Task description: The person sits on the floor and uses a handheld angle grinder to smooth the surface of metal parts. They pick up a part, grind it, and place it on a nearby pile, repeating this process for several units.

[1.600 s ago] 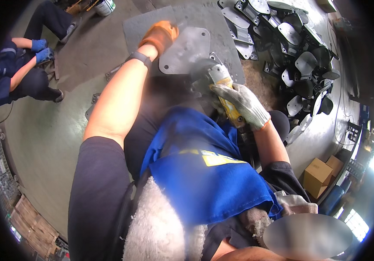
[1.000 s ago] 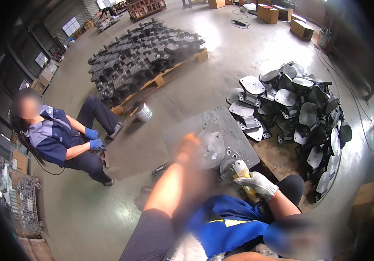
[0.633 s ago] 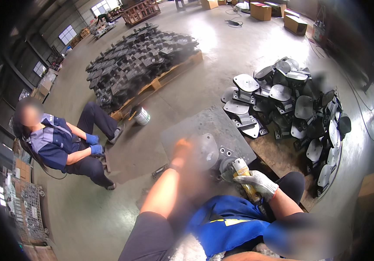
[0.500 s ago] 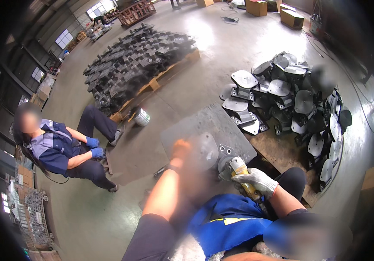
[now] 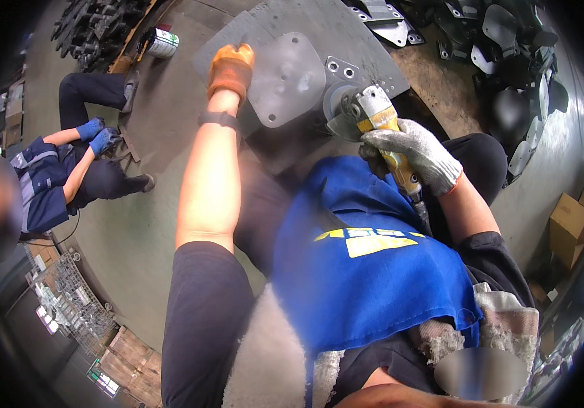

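- Blue gloves [image 5: 105,141] are on the hands of a co-worker [image 5: 40,177], who sits at the far left, knees bent, well apart from the work; that posture matches the earlier frames.
- Past the co-worker's feet stands a white bucket [image 5: 163,43]. Half a second ago a whole loaded pallet showed beyond it; only a corner of the load shows now, since the view has tipped down toward the lap.
- Orange-gloved and curled, the left hand [image 5: 231,71] sits at the plate's left rim. It was smeared in the last frames and is sharp now; I cannot tell whether the fingers grip the rim or only press beside it.
- Grey and rounded, the plate [image 5: 285,75] lies over a dark slab [image 5: 367,34], between the two hands. It shows larger and clearer than half a second ago, so attention seems back on it.
- At the plate's right edge is the grinder's disc [image 5: 333,102]; touching or just beside, I cannot tell.
- Clamped around the yellow grinder [image 5: 380,122], the right hand [image 5: 421,146] wears a pale glove. That hold matches the earlier frames, so the work seems to stay at this spot.
- Farther right, the metal pile [image 5: 499,41] is partly cut off by the tilt.
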Demonstrator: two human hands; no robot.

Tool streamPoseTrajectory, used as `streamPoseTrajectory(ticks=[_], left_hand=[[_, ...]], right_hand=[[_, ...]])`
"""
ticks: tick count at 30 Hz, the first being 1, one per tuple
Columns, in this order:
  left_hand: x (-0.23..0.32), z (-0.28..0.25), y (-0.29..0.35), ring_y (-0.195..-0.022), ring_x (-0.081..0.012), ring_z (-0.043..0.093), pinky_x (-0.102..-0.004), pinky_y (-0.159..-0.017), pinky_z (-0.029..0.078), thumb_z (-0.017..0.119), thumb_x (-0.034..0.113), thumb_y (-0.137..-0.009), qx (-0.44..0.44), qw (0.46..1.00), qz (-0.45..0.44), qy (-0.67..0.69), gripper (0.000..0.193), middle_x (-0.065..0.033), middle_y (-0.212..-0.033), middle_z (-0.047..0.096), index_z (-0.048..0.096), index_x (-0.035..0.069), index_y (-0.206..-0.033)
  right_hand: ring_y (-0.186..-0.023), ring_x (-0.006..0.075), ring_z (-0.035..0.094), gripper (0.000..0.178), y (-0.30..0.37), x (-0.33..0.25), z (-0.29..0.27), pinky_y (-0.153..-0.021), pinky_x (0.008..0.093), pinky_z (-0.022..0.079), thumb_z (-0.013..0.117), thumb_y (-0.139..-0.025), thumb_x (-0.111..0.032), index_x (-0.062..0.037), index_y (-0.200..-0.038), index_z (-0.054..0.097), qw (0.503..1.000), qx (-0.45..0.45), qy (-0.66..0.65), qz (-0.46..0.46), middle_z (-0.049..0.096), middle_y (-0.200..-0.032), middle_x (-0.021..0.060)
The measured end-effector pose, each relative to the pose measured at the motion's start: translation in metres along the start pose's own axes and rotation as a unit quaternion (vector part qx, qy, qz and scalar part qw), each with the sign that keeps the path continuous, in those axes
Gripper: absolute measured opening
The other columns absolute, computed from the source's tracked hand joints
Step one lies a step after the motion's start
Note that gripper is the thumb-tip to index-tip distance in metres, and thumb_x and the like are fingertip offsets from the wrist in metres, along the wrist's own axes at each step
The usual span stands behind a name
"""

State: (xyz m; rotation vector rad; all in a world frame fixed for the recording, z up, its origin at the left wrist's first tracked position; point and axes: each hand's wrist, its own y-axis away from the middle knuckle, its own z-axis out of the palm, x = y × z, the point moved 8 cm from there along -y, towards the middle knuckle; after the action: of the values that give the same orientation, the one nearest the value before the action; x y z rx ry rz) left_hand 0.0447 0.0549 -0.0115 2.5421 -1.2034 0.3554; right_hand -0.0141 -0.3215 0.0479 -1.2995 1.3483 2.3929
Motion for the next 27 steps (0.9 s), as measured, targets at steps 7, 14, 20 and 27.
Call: streamPoseTrajectory(ticks=[7,14,20,27], left_hand=[[0.012,-0.013,0.010,-0.110,-0.0469,0.067,-0.0490,-0.095,0.054,0.050,0.041,-0.095,-0.017,0.997,-0.063,0.031,0.048,-0.0277,-0.118,0.070,0.073,0.001,-0.110],[0.010,-0.007,0.006,-0.109,-0.0467,0.067,-0.0491,-0.093,0.054,0.052,0.040,-0.095,-0.022,0.998,-0.053,0.028,0.048,-0.0282,-0.118,0.070,0.073,-0.001,-0.108],[-0.005,0.014,-0.007,-0.109,-0.0474,0.067,-0.0486,-0.092,0.054,0.052,0.040,-0.095,-0.040,0.998,-0.018,0.043,0.048,-0.0278,-0.117,0.070,0.072,-0.001,-0.110],[0.009,-0.001,0.006,-0.110,-0.0476,0.066,-0.0490,-0.095,0.054,0.052,0.039,-0.094,-0.043,0.997,-0.044,0.051,0.047,-0.0287,-0.118,0.070,0.072,0.000,-0.112]], right_hand=[[-0.062,0.0133,0.066,0.040,-0.012,-0.002,0.011,-0.059,0.0271,0.055,0.081,-0.090,-0.031,0.0013,-0.108,0.065,0.996,-0.041,0.062,0.051,0.068,-0.081,0.0073],[-0.059,0.0131,0.066,0.038,-0.029,-0.014,0.019,-0.055,0.0267,0.055,0.080,-0.090,-0.029,0.0023,-0.105,0.065,0.992,-0.048,0.114,0.036,0.068,-0.078,0.0065],[-0.058,0.0122,0.066,0.036,-0.037,-0.017,0.017,-0.054,0.0257,0.055,0.081,-0.090,-0.028,0.0019,-0.104,0.067,0.981,-0.032,0.188,0.031,0.067,-0.075,0.0055],[-0.058,0.0117,0.065,0.037,-0.033,-0.014,0.014,-0.054,0.0252,0.054,0.082,-0.090,-0.027,0.0027,-0.107,0.067,0.983,-0.021,0.177,0.052,0.068,-0.075,0.0058]])
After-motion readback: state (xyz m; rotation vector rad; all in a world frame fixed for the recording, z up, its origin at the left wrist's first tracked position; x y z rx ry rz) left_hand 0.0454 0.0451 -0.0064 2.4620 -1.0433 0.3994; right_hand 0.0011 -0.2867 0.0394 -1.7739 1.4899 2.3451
